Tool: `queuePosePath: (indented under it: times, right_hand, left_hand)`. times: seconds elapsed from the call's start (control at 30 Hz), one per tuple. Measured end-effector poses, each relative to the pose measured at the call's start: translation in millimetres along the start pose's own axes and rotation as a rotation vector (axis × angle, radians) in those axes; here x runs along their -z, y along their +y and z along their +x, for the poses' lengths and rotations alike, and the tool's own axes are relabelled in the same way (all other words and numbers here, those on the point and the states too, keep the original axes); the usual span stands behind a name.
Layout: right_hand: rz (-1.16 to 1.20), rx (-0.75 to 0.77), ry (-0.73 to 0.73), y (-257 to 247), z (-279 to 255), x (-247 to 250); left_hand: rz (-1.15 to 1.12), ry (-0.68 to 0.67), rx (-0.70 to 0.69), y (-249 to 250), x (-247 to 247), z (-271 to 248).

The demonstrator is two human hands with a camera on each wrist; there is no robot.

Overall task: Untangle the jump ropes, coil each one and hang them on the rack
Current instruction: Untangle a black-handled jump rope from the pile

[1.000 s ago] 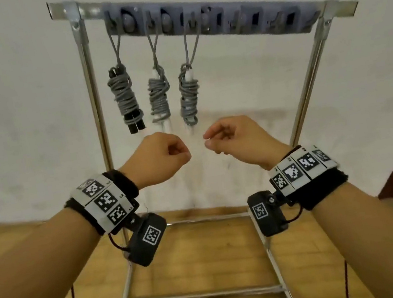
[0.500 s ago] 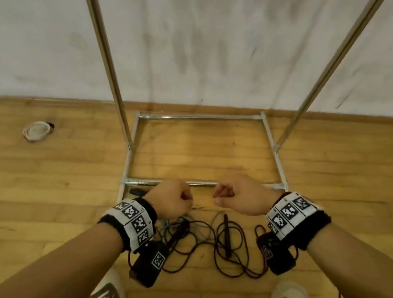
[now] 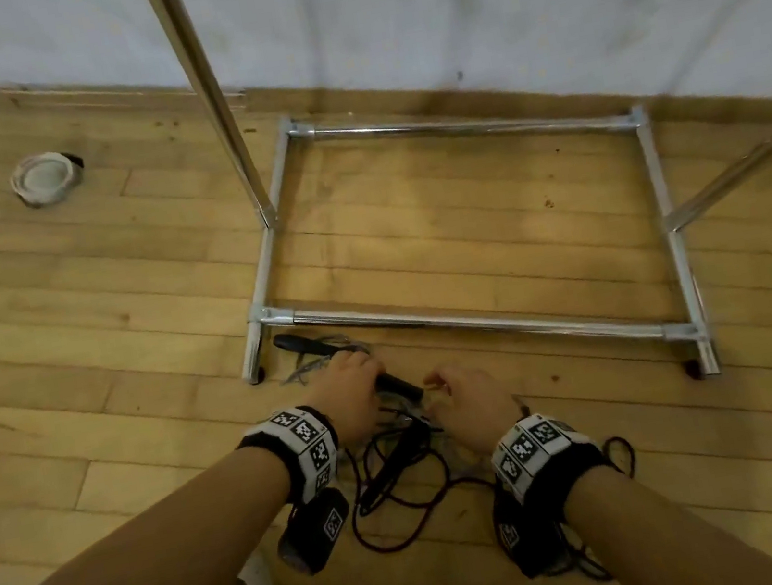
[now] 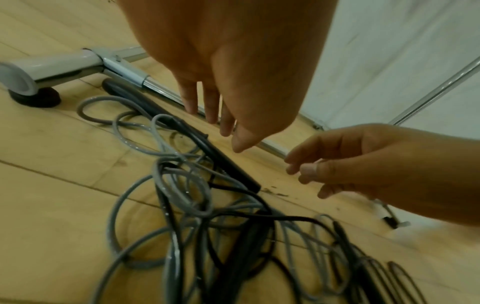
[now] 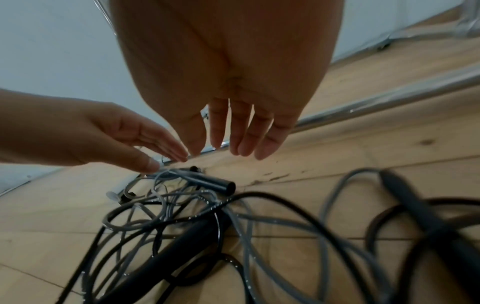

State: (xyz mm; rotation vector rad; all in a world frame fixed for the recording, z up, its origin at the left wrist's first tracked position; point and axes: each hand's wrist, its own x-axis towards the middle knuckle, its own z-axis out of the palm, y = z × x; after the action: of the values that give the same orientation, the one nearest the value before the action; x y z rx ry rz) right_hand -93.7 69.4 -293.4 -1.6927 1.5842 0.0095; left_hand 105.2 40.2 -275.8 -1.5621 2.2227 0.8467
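- Reaching for the tangle: left hand and right hand are lowered over the jump ropes on the floor.
- Left hand: fingers straight and spread, nothing held; seen from the wrist view just above a black handle, not yet closed on it.
- Right hand: fingers extended and relaxed, nothing gripped; hovering near the same handle end.
- Task thing location: grey and black ropes lie knotted together on the floor just in front of the rack base bar; one more black handle lies beside the rack's front-left foot.
- Progress, judged: this pile is not yet untangled, coiled or hung. The top of the rack is out of view now, so the hung count cannot be confirmed from the current views.
- Left to do, judged: grey rope to be separated from black, each coiled, each hung.
- Change vs 1 s ago: the hook bar with three coiled ropes hanging was in view then, both hands held up as loose fists; the view is now pitched down to the floor.
- Change vs 0.5 s ago: hands were still curled and well above the pile; they are now opened and brought down onto it.
- Also seen: a roll of tape on the floor to the left, well apart from the ropes.
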Motion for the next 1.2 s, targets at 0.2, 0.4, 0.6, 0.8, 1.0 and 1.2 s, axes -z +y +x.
queuePosePath:
  times: [0.2, 0.4, 0.6, 0.8, 1.0, 1.2]
  right_hand:
    - [-0.128, 0.032, -0.037, -9.6, 52.1, -35.3]
    - [-0.183, 0.069, -0.009, -13.1, 54.0, -29.9]
    - [-0.215, 0.153, 0.162, -6.5, 15.1, 21.8]
    - [-0.132, 0.333, 0.266, -34.9, -37.8, 70.6]
    - [-0.048, 0.411, 0.44, -71.8, -115.2, 140.8]
    - [0.098, 0.427, 0.61, -99.3, -188.2, 203.2]
  left_hand:
    - [0.165, -0.071, -0.036, -21.2, -8.9, 34.0]
    - [0.034, -0.155, 0.036, -31.7, -7.0, 36.9]
    - [-0.244, -0.03, 0.016, -27.3, 20.3, -3.6]
    - [-0.334, 0.183, -0.181, 35.5, 87.1, -51.0]
    - [-0.475, 0.422, -0.255, 81.0, 139.8, -104.0]
    - [-0.586, 0.279, -0.297, 110.8, 150.2, -142.9]
